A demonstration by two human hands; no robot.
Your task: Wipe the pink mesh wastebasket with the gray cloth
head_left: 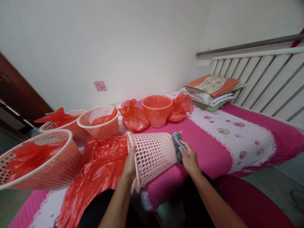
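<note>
A pale pink perforated basket (154,155) lies on its side in front of me, its open rim to the left and its base to the right. My left hand (130,163) grips the rim, with the thumb on the outside. In my right hand (188,157) is a folded grey cloth (178,147), pressed against the basket's base. The fingers of my right hand are partly hidden by the cloth. A flattened red plastic bag (102,167) spreads over the covered surface just left of the basket.
Baskets holding red bags stand at left (64,164) and behind (106,129). A red-lined basket (158,122) sits between two tied red bags (135,120) (180,109). Folded cushions (213,87) lie at back right by a white railing (268,79). A pink note (100,86) is on the wall.
</note>
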